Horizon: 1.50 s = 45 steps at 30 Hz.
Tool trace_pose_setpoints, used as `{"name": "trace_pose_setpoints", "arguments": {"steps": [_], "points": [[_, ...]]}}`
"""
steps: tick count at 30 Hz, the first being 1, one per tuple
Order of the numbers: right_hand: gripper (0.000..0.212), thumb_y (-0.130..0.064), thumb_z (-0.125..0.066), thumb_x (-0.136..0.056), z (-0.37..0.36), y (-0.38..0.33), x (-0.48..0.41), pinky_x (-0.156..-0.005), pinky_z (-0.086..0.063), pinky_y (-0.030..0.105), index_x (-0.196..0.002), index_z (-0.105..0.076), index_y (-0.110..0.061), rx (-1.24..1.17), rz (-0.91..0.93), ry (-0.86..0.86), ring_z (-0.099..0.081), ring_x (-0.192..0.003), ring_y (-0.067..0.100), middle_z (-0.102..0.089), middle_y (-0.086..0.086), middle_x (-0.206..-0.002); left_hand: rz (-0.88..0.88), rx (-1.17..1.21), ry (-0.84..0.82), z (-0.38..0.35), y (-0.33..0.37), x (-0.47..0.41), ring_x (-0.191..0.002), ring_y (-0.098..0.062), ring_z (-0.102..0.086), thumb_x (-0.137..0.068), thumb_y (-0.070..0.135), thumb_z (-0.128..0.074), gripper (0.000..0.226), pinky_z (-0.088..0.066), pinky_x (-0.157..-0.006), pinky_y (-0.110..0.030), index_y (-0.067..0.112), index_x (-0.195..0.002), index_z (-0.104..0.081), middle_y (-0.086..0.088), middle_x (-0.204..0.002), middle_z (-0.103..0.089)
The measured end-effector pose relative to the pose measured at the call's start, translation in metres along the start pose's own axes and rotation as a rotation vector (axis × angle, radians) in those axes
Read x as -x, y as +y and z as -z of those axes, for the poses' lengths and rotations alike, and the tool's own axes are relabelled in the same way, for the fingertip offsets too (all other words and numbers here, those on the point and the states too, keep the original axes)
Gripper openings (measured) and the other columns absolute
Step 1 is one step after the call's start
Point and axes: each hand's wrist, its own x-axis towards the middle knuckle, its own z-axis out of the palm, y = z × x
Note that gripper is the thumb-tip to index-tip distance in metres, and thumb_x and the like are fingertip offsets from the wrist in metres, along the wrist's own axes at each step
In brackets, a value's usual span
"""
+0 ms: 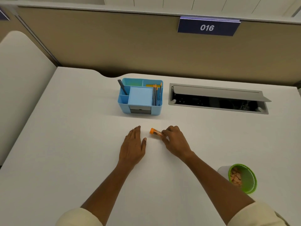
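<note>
Right now I read this as the pick-up step: my right hand point(175, 141) pinches one end of a small clear tube point(155, 132) with an orange cap. The tube lies on its side on the white desk point(65, 144) at centre frame, just right of my left hand point(132, 147), which rests flat with its fingers straight and close together. Next, I judge, the tube wants a firm lift, perhaps toward the blue organiser point(140, 110) above centre, since it could roll. The only legible writing is "016" on the dark sign point(207, 27), upper right. Nothing readable shows on the tube.
</note>
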Motion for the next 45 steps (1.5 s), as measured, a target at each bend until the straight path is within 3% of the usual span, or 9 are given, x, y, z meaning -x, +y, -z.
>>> {"name": "trace_pose_setpoints", "arguments": {"steps": [4,8,14,22,28,34,38,42,45], "points": [[0.028,-0.028,-0.067,-0.096,0.022,-0.008,0.024,-0.081,-0.047,0.031,-0.120,-0.072,-0.013,-0.073,0.008,0.099,-0.057,-0.102,0.026,-0.070,0.009,-0.110,-0.047,0.093,0.107,0.017,0.017,0.015,-0.141,-0.030,-0.051,-0.107,0.032,-0.049,0.049,-0.047,-0.112,-0.042,0.008,-0.151,-0.049,-0.015,-0.154,-0.054],[0.026,-0.027,-0.070,-0.094,0.052,-0.018,0.054,-0.079,-0.039,0.024,-0.116,-0.073,-0.013,-0.132,0.023,0.216,-0.058,-0.098,0.023,-0.069,0.006,-0.105,-0.065,0.424,0.240,0.041,0.047,0.030,-0.107,-0.027,-0.069,-0.108,0.030,-0.051,0.034,-0.060,-0.088,-0.036,0.008,-0.129,-0.067,-0.011,-0.123,-0.072],[0.029,-0.024,-0.073,-0.092,0.098,-0.033,0.100,-0.080,-0.041,0.024,-0.118,-0.073,-0.012,-0.152,0.030,0.340,-0.060,-0.100,0.024,-0.070,0.008,-0.108,0.066,0.859,0.128,0.081,0.097,0.049,-0.085,-0.018,-0.076,-0.087,0.064,-0.050,0.065,-0.067,-0.066,-0.027,0.013,-0.119,-0.076,-0.005,-0.096,-0.076],[0.029,-0.021,-0.077,-0.090,0.135,-0.025,0.161,-0.078,-0.043,0.024,-0.117,-0.073,-0.012,-0.065,0.082,0.398,-0.062,-0.098,0.025,-0.069,0.006,-0.106,-0.131,0.948,0.028,0.087,0.141,0.082,-0.076,-0.014,-0.079,-0.090,0.038,-0.078,0.012,-0.068,-0.067,-0.031,0.037,-0.101,-0.079,0.011,-0.085,-0.082],[0.048,-0.033,-0.071,-0.093,0.142,-0.022,0.194,-0.088,-0.051,0.023,-0.136,-0.057,-0.016,-0.219,0.114,0.358,-0.062,-0.104,0.012,-0.065,-0.001,-0.122,-0.200,1.026,-0.057,0.079,0.164,0.111,-0.081,-0.019,-0.081,-0.085,0.047,-0.080,0.011,-0.067,-0.071,-0.030,0.043,-0.095,-0.083,0.009,-0.089,-0.085],[0.021,-0.026,-0.058,-0.100,0.143,-0.019,0.213,-0.065,-0.043,0.009,-0.120,-0.051,-0.023,-0.327,0.102,0.307,-0.061,-0.079,-0.001,-0.066,-0.014,-0.097,-0.244,0.983,-0.147,0.064,0.184,0.132,-0.084,-0.018,-0.081,-0.085,0.052,-0.077,0.015,-0.068,-0.079,-0.036,0.041,-0.093,-0.084,0.006,-0.089,-0.085],[0.021,-0.025,-0.052,-0.101,0.136,-0.015,0.224,-0.060,-0.042,0.013,-0.121,-0.047,-0.026,-0.305,0.086,0.321,-0.063,-0.072,-0.001,-0.066,-0.017,-0.088,-0.232,1.012,-0.181,0.057,0.192,0.142,-0.089,-0.022,-0.081,-0.091,0.041,-0.077,0.020,-0.067,-0.081,-0.039,0.025,-0.099,-0.086,0.000,-0.092,-0.085],[0.020,-0.020,-0.050,-0.101,0.130,-0.015,0.229,-0.061,-0.055,0.038,-0.121,-0.051,-0.022,-0.295,0.111,0.393,-0.070,-0.074,0.013,-0.075,-0.008,-0.091,-0.220,1.013,-0.168,0.055,0.196,0.150,-0.088,-0.021,-0.081,-0.094,0.032,-0.076,0.018,-0.067,-0.082,-0.042,0.019,-0.101,-0.086,-0.001,-0.090,-0.085],[0.020,-0.018,-0.051,-0.101,0.124,-0.014,0.231,-0.061,-0.056,0.042,-0.120,-0.053,-0.019,-0.304,0.124,0.422,-0.072,-0.075,0.016,-0.077,-0.006,-0.091,-0.208,1.001,-0.174,0.054,0.196,0.154,-0.088,-0.020,-0.081,-0.095,0.032,-0.075,0.018,-0.067,-0.085,-0.046,0.019,-0.102,-0.086,-0.001,-0.091,-0.085]]}}
